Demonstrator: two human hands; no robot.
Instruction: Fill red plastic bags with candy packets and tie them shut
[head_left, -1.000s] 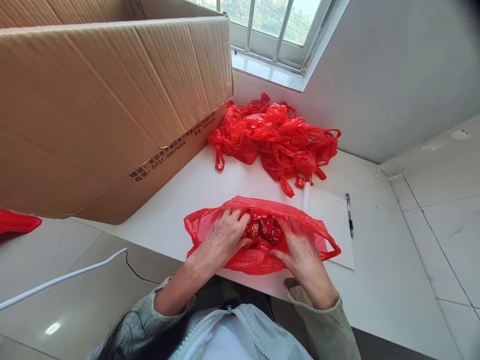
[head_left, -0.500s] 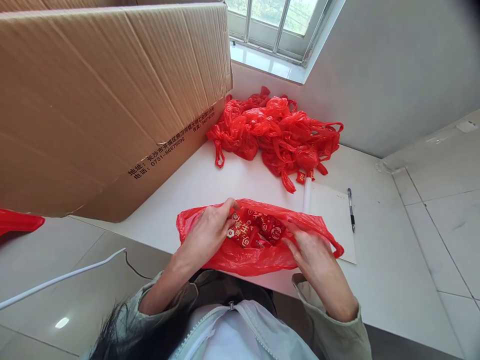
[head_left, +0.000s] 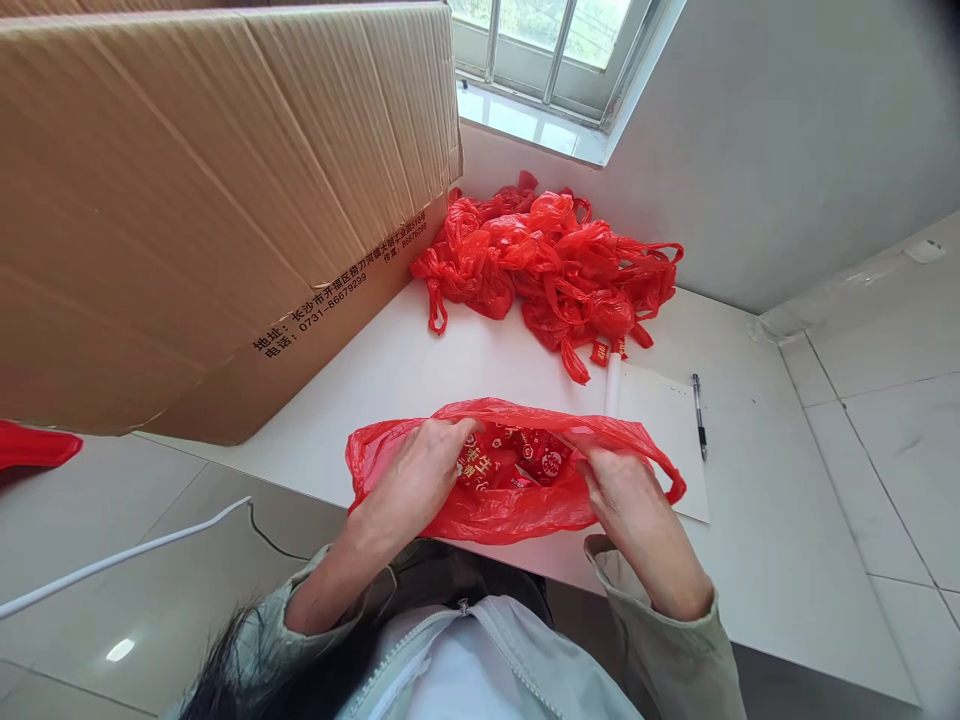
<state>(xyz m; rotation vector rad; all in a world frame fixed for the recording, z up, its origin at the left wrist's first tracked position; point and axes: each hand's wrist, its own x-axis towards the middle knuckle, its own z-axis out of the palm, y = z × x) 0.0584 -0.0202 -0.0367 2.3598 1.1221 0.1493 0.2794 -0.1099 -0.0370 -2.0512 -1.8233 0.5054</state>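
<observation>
Both hands grip the mouth of a red plastic bag (head_left: 517, 510) at the near edge of the table (head_left: 787, 560).

The bag lies flat with its long axis left to right, its mouth opening up and away from the person, one handle loop trailing off its right end. The left hand (head_left: 416, 480) reaches in palm down from the lower left, fingers (head_left: 450, 435) together, pinched on the left rim. The right hand (head_left: 626, 500) comes in from the lower right, fingers curled shut on the right rim, so the mouth is held apart. Inside show red printed packets (head_left: 517, 462). Just beyond lies a white sheet (head_left: 667, 440) with a pen (head_left: 699, 415) beside it. Farther back sits a heap of knotted red bags (head_left: 551, 270), with a large cardboard box (head_left: 210, 200) to its left.
</observation>
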